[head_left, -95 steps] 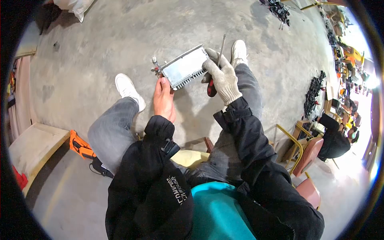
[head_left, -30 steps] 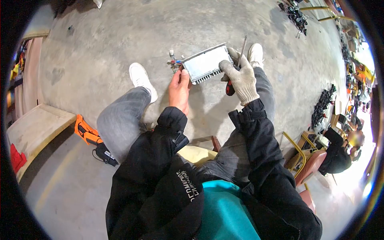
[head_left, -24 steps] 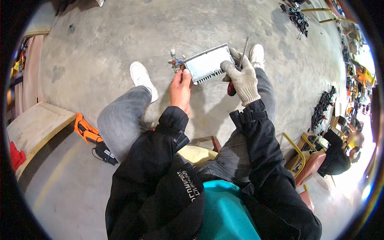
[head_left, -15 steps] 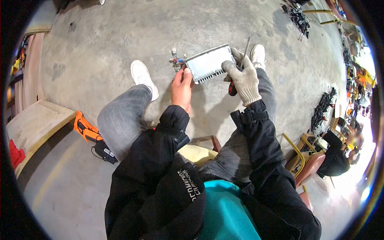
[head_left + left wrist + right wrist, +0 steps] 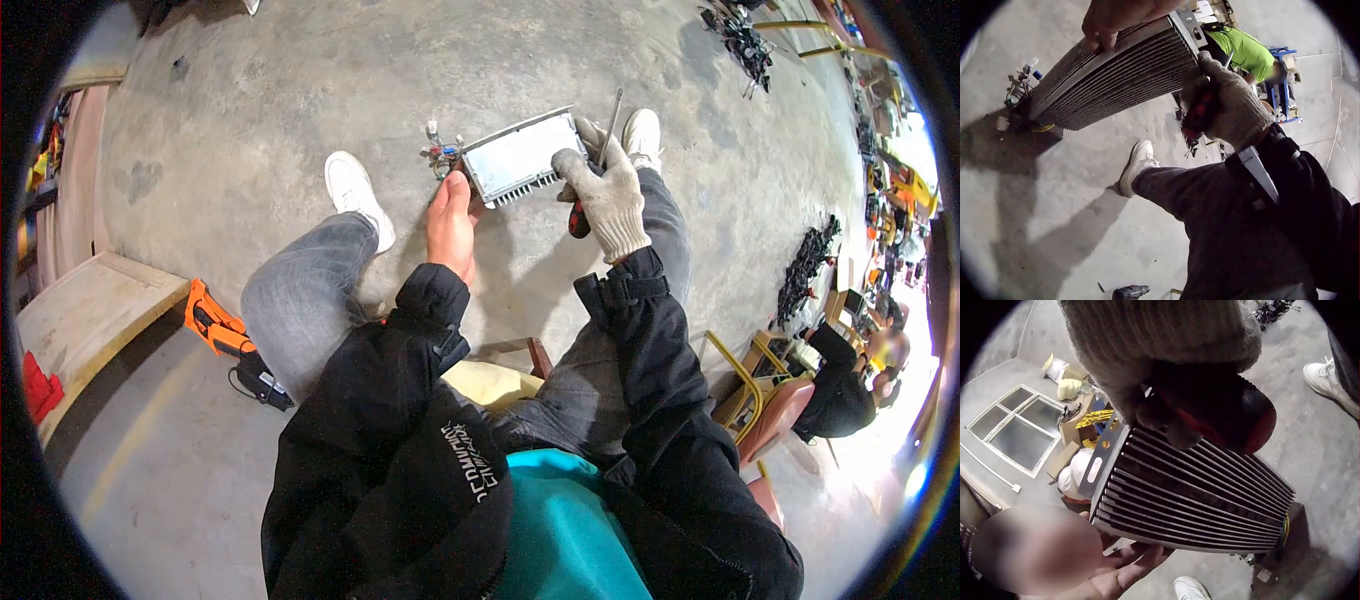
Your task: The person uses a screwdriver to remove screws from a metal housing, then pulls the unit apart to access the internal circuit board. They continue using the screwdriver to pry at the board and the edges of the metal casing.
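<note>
In the head view a silver metal box point(image 5: 515, 155) with cooling fins is held up between both hands. The bare left hand point(image 5: 450, 225) grips its left end, thumb by the near corner. On my right hand point(image 5: 610, 205) is a knitted glove; it holds a screwdriver point(image 5: 612, 125) with the shaft pointing up and away, while also supporting the box's right end. The right wrist view shows the red-and-black handle point(image 5: 1247, 419) in the glove, over the dark fins point(image 5: 1197, 494). Wires with small connectors point(image 5: 438, 150) hang from the box's left end.
Concrete floor point(image 5: 300, 90) lies below, with white shoes point(image 5: 350, 185) on either side. An orange tool point(image 5: 215, 320) is beside a low bench point(image 5: 100, 310) at left. Dark cable heaps point(image 5: 808, 265), chairs point(image 5: 775, 410) and another person point(image 5: 840, 395) are at right. A drill point(image 5: 1130, 292) lies on the floor.
Since the oldest frame, hands and box have shifted right in the head view, with the surroundings shifting too. Over the last half second the left thumb moved slightly left off the box's top face.
</note>
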The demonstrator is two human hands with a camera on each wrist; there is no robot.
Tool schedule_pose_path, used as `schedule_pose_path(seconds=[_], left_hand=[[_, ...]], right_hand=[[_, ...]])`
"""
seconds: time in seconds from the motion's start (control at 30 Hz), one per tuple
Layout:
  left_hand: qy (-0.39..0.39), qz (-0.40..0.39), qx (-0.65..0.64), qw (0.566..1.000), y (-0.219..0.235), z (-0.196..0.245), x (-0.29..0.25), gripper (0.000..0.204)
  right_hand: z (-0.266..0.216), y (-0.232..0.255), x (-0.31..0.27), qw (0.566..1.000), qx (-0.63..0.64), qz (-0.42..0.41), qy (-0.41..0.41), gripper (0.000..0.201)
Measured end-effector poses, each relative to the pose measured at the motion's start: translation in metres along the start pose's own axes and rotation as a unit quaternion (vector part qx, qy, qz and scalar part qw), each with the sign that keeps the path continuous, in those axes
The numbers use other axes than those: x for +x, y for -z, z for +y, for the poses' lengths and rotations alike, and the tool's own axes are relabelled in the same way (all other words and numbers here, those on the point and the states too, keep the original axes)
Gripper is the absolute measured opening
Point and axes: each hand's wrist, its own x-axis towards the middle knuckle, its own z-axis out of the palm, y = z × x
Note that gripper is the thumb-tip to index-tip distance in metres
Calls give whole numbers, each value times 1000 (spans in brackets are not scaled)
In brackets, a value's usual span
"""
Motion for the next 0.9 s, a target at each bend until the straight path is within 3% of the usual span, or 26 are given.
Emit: schedule_pose_path(seconds=[0.13,0.33,0.5,0.63,0.7,0.9], left_hand=[[7,-9,52,999,-5,9,-4,48],[-72,-4,144,987,-9,0,-2,52],[-127,18,345,930,-14,3,-2,55],[-134,24,385,913,-13,-2,2,52],[-133,29,378,916,-10,-6,7,65],[-125,40,415,900,-5,-9,14,77]], right_hand=[[-1,-1,0,1000,13,3,-3,59],[2,-1,0,1000,10,5,2,60],[3,-1,1,1000,14,-8,0,60],[6,-2,1,1000,0,-4,1,59],[5,-2,1,1000,-7,-9,0,59],[4,-5,-1,1000,-21,-14,-7,58]])
